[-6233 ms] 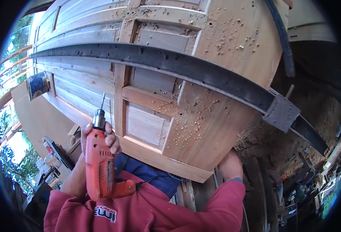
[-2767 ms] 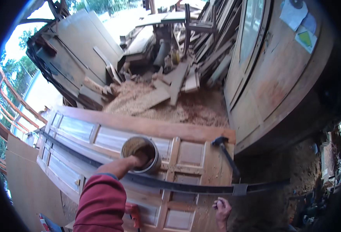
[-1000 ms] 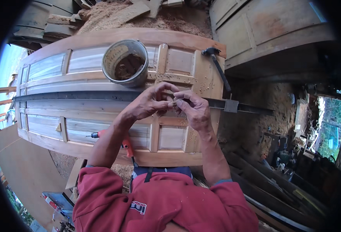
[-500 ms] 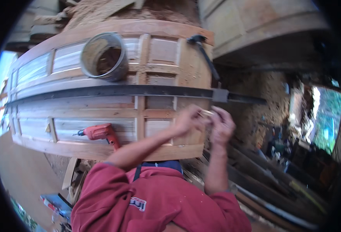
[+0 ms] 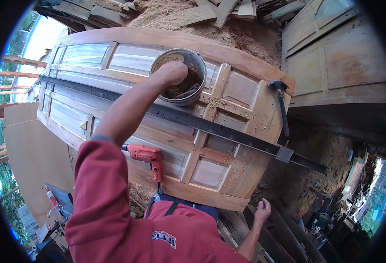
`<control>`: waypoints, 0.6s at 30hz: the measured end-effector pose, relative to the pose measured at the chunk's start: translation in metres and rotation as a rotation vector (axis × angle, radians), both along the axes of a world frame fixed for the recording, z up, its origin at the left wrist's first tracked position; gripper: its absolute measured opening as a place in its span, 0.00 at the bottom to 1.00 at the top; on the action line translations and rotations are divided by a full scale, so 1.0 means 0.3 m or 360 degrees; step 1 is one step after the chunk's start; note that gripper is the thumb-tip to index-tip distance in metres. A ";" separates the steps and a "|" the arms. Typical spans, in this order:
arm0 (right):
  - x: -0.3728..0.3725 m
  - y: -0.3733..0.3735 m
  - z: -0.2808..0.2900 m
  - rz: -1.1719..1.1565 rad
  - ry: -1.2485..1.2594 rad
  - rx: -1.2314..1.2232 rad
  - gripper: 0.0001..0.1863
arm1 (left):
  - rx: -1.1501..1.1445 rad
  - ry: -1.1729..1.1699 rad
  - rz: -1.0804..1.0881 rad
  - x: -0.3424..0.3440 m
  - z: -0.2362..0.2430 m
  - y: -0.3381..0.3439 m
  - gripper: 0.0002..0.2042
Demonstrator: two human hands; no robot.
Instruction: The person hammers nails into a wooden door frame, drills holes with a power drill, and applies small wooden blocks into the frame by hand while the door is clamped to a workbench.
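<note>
Near twelve o'clock the left hand (image 5: 175,72) dips into the bucket (image 5: 188,101); the right hand (image 5: 262,212) curls near five; I can't tell either grip's state.

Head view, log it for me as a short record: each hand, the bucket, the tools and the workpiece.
Left hand: reaching into the bucket's mouth; fingers hidden, grip unclear
Right hand: curled, off the door's near right corner; contents unclear
Bucket: upright on the door, brownish contents
Drill: red, lying on the door, tip hidden behind the left sleeve
Hammer: at the door's right end
Metal bar: lengthwise across the door
Door: wooden, paneled, chips scattered
</note>
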State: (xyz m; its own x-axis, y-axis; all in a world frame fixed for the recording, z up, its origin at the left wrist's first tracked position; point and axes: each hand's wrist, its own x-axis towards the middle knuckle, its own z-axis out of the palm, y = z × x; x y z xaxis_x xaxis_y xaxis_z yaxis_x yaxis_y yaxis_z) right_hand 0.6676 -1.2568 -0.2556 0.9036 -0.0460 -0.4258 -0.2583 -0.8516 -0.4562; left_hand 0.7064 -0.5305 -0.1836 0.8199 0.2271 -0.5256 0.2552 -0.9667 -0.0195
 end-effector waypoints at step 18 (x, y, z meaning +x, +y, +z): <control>-0.063 0.056 -0.121 0.0186 -0.0107 0.0278 0.15 | 0.0130 -0.0136 0.0716 0.018 -0.348 0.033 0.16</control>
